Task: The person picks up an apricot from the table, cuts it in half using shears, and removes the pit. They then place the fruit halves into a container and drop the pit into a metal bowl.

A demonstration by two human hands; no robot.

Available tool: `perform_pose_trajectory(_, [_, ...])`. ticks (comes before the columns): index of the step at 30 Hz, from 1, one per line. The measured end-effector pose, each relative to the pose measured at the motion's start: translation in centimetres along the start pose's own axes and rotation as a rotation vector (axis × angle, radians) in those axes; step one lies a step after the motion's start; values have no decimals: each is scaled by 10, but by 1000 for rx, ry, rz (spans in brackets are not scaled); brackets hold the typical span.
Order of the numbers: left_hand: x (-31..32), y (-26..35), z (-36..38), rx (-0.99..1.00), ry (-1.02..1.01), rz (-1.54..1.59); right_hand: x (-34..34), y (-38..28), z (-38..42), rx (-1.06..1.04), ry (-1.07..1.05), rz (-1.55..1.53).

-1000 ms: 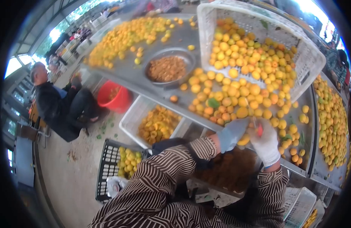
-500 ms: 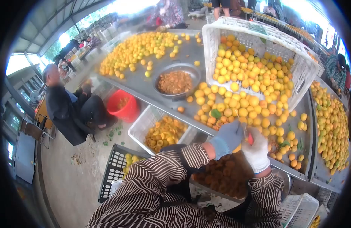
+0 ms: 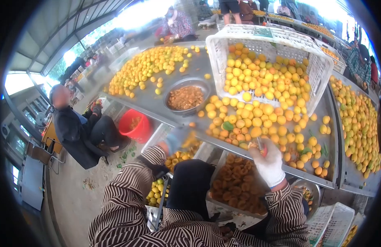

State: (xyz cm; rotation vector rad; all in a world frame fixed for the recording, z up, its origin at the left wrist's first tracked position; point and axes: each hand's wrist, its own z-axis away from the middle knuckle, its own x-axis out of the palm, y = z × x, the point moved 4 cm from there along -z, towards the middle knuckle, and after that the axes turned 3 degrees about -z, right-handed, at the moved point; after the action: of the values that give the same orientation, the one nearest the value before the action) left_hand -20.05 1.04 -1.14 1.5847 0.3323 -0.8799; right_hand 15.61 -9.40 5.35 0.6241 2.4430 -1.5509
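My left hand [image 3: 177, 139], in a blue-grey glove, is smeared by motion over a white crate [image 3: 152, 142] of yellow apricot halves [image 3: 180, 159]. An orange blur of fruit shows at its fingertips. In a white glove, my right hand [image 3: 268, 164] grips a small red-handled metal tool [image 3: 263, 151] at the table's front edge. Its metal end points toward a pale pinkish bit beside the whole apricots [image 3: 256, 117]. Below that hand sits a crate of darker orange-brown apricot halves [image 3: 233, 181]. A metal bowl [image 3: 205, 86] of brown pits stands on the metal table [image 3: 157, 109].
A tipped white crate [image 3: 322, 78] spills apricots onto the table. To the left, a seated person [image 3: 77, 127] is near a red bucket [image 3: 134, 127]. More apricots [image 3: 357, 131] cover a table at right. White crates [image 3: 334, 224] stand lower right. Other people work farther back.
My left hand has moved left, away from my right hand, to over the crate of yellow halves. My right hand stays near the table edge with the tool. The view has shifted slightly.
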Motion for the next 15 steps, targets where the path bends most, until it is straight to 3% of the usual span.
perform_pose_trajectory(1, [-14,-22,3,-303,68,69,-1,-5,-1,51,-34,40])
perform_pose_trajectory(3, [-26,-34,22,-723,308,456,2,-6,1,14,-76,21])
perform_pose_trajectory(4, [-27,-23,24,-720,302,456,4,-6,2,-27,-118,6])
perform_pose_trajectory(6, [-36,17,18,-382,105,-856,9,3,3,-26,-124,-7])
perform_pose_trajectory(7, [-30,40,13,-420,64,-749,12,5,3,-29,-144,17])
perform_pose_trajectory(9, [2,35,-1,-276,-30,-499,17,5,2,-8,-177,31])
perform_pose_trajectory(11, [51,69,-2,-247,-226,391,24,14,3,23,-214,13])
perform_pose_trajectory(13, [80,142,9,-294,-477,655,25,14,4,69,-277,28])
perform_pose_trajectory(15, [105,164,5,-260,-556,742,25,18,6,76,-315,-23])
